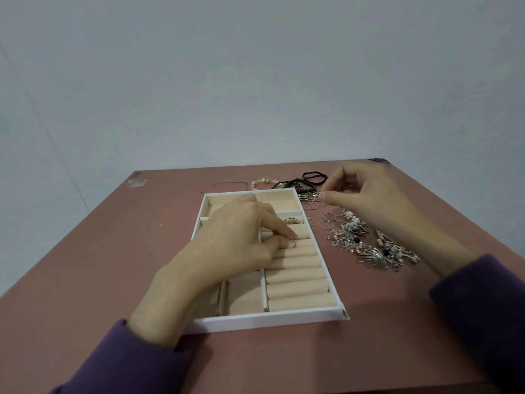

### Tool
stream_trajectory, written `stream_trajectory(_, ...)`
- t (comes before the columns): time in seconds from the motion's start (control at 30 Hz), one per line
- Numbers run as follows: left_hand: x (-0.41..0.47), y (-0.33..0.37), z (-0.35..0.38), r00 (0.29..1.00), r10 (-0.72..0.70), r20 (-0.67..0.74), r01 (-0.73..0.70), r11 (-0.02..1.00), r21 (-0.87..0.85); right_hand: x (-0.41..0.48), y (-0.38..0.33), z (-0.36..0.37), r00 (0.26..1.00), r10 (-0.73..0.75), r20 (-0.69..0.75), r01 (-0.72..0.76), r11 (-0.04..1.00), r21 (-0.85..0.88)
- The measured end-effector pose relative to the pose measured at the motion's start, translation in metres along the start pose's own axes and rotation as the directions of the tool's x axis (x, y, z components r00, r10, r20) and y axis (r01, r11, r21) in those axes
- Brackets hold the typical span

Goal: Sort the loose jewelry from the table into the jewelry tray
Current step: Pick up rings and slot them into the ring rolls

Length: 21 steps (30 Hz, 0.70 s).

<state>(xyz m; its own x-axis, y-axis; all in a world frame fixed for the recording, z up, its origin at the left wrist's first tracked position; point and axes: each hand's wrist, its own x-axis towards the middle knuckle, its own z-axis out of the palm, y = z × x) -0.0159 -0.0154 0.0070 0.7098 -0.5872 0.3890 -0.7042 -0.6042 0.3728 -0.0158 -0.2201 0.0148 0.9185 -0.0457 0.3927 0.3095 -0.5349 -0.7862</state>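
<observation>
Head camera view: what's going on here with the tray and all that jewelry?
A person is sorting jewelry. The left hand pinches a thin ring over the padded rolls of the white tray, where a chunkier ring already sits. The right hand reaches with pinched fingertips into the loose rings on the table; whether it has one yet is unclear. The brooches and bracelets lie on the table beside the tray.

Counter [113, 265] dusty reddish-brown. Tray [270, 318] white-rimmed, beige lining. Sleeves [127, 362] purple. Brooches [369, 248] silver, black stones. Cords [312, 177] black.
</observation>
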Motion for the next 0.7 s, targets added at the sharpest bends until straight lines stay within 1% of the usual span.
stream_trajectory(0.2,0.000,0.000,-0.003,0.998,-0.067,0.007,0.067,0.997,-0.024,-0.005,-0.008,-0.001,0.997,-0.053,0.060,0.052,0.999,0.012)
stream_trajectory(0.4,0.001,0.000,0.000,0.999,-0.052,0.018,0.052,0.999,-0.010,-0.011,-0.013,-0.001,0.985,-0.104,0.136,0.098,0.994,0.045)
stream_trajectory(0.7,0.002,-0.001,0.003,0.999,-0.034,0.020,0.033,0.999,0.034,-0.018,-0.014,0.003,0.946,-0.206,0.252,0.237,0.967,-0.098)
